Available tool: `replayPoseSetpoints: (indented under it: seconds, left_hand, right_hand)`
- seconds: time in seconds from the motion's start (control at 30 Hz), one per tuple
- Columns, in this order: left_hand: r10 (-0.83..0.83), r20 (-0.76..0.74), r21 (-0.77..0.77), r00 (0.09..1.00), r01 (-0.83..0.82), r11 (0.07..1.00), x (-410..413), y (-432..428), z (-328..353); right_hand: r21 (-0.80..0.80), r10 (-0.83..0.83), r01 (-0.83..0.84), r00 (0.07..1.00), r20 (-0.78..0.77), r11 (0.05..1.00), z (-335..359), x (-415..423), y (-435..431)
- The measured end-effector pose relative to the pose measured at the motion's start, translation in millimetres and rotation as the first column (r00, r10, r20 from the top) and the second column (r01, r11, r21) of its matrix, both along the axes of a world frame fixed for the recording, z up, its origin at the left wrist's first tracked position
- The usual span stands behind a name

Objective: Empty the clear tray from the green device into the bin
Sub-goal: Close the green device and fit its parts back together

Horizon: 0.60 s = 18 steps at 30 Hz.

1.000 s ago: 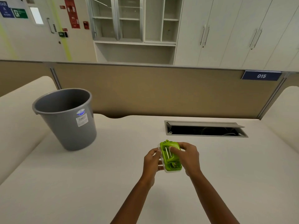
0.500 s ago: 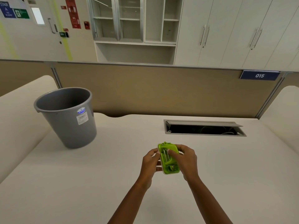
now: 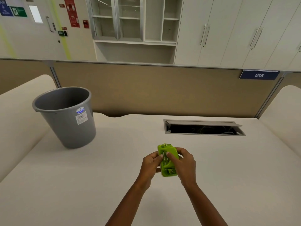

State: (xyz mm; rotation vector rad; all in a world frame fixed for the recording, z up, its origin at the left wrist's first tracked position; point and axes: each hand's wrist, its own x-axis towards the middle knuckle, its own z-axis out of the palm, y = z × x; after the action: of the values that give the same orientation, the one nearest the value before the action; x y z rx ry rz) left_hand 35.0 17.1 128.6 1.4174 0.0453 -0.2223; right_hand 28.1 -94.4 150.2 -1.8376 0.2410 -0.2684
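The green device [image 3: 167, 159], a small punch-like gadget with metal rods on its top face, is held above the white desk between both hands. My left hand [image 3: 150, 165] grips its left side, thumb on the top face. My right hand [image 3: 184, 165] grips its right side, thumb pressing near the rods. A pale clear edge of the tray [image 3: 161, 172] shows along the device's lower left; the rest of the tray is hidden. The grey bin [image 3: 65, 115] stands on the desk at the far left, well apart from the hands, and looks tilted.
A white desk [image 3: 97, 185] spans the view, with a beige partition wall [image 3: 154, 88] behind it. An open cable hatch [image 3: 203, 128] is set into the desk at the back right. Rounded white panels rise at both sides.
The hands and the green device stay together in nearly the same place, shifting slightly up in the frame. My thumbs have moved closer over the device's top face.
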Motion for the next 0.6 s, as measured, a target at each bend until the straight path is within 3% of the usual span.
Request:
replayPoseSetpoints:
  seconds: [0.3,0.6]
  left_hand:
    - [0.023,0.019,0.008,1.0,-0.023,1.0,-3.4,8.5,-10.2]
    - [-0.024,0.059,0.044,0.998,0.022,0.999,-6.2,12.3,-8.7]
  right_hand:
    - [0.309,0.092,-0.058,0.991,-0.096,0.949,10.4,11.4,-14.0]
    - [0.222,0.218,-0.189,0.969,-0.116,0.957,11.2,19.2,-19.3]
